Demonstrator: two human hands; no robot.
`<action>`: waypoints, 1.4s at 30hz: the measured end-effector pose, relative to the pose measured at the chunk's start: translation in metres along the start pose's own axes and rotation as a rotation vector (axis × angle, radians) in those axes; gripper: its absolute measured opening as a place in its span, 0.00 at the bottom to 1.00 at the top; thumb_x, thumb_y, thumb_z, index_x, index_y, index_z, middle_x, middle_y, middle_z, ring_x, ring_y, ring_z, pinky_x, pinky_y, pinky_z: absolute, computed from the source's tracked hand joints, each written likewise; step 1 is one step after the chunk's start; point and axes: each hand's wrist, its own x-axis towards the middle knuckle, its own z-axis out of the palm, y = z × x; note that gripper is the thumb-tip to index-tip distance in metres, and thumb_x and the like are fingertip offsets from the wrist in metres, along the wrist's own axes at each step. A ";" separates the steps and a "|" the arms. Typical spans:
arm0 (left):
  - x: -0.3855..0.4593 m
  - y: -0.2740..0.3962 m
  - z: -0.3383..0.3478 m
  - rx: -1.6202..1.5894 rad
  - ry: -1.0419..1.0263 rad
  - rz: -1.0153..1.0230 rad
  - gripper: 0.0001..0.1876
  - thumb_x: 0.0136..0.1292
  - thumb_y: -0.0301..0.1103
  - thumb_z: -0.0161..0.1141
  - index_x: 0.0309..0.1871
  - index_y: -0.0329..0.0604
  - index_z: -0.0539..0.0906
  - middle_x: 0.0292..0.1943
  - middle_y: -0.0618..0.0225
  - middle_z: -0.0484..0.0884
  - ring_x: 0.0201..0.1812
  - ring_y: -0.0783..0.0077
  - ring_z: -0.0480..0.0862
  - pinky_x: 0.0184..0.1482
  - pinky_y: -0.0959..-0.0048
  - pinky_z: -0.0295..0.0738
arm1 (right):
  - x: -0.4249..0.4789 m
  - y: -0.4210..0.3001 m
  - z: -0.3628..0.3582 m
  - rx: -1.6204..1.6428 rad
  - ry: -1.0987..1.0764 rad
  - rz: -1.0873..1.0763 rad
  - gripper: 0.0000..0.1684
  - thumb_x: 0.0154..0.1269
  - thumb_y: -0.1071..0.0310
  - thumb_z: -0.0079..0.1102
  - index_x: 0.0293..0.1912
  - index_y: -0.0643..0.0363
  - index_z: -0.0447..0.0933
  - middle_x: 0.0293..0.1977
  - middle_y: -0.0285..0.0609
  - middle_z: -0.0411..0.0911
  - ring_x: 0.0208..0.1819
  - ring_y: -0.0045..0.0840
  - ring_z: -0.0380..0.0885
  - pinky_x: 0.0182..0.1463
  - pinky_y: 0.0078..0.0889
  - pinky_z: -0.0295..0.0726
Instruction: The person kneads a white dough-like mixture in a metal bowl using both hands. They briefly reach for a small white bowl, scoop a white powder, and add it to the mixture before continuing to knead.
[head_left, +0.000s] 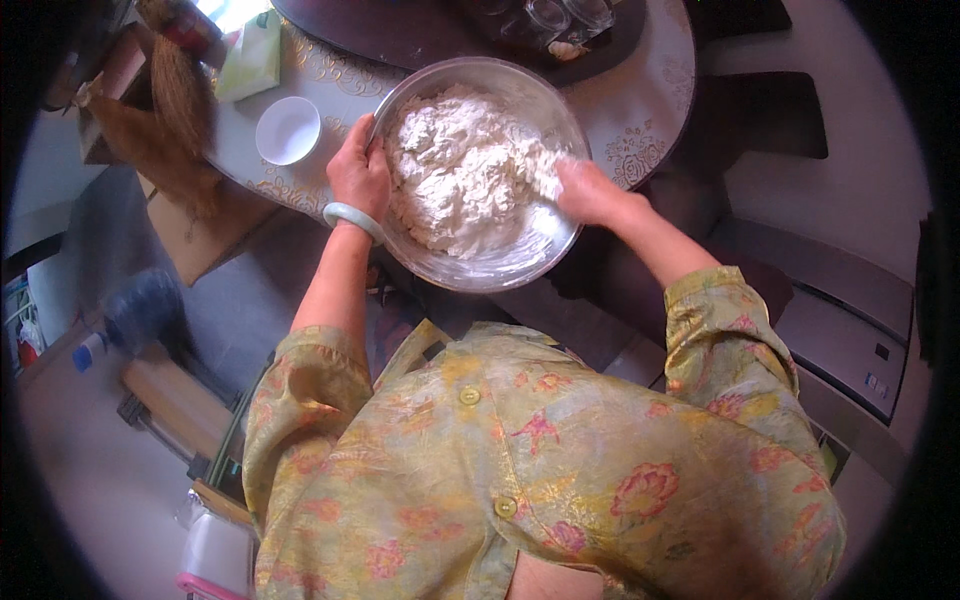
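Observation:
A wide stainless steel bowl (517, 270) holds a shaggy, lumpy mass of floury dough (465, 169), with loose flour smeared on the inner wall. At the bowl's left rim my left hand (361, 171) grips the edge; a pale bangle (352, 220) circles that wrist. My right hand (589, 189) reaches in over the right rim and touches the dough's right side. Its fingers are blurred and coated in flour or dough, so their grip is unclear. Left of the bowl, a white bowl (289, 131) stands on the patterned tablecloth (337, 75).
Behind the bowl lies a dark round tabletop (360, 22) with glassware (551, 15) and a garlic bulb (568, 51). A tissue pack (251, 60), a bristly brush (176, 97) and a cardboard box (195, 232) are at left. Dark chairs (780, 112) stand at right.

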 end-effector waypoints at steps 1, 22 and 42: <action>0.000 0.001 0.000 -0.006 0.003 0.008 0.16 0.58 0.26 0.53 0.51 0.41 0.76 0.39 0.49 0.80 0.40 0.54 0.82 0.43 0.67 0.74 | -0.010 -0.008 -0.002 -0.027 -0.105 0.039 0.18 0.54 0.72 0.48 0.46 0.68 0.72 0.43 0.61 0.74 0.48 0.45 0.75 0.52 0.40 0.73; 0.003 0.003 0.000 0.064 -0.011 0.019 0.15 0.59 0.29 0.54 0.50 0.43 0.77 0.39 0.50 0.81 0.41 0.56 0.82 0.44 0.68 0.74 | -0.010 -0.010 0.006 -0.532 -0.207 -0.304 0.10 0.49 0.69 0.56 0.34 0.61 0.77 0.31 0.50 0.78 0.37 0.41 0.78 0.38 0.41 0.78; 0.002 0.007 -0.007 0.214 -0.053 0.079 0.15 0.58 0.30 0.53 0.50 0.46 0.77 0.37 0.50 0.80 0.40 0.50 0.80 0.42 0.62 0.74 | 0.073 -0.011 -0.020 -0.389 0.033 -0.259 0.11 0.53 0.77 0.52 0.38 0.65 0.77 0.37 0.55 0.78 0.39 0.43 0.79 0.39 0.37 0.79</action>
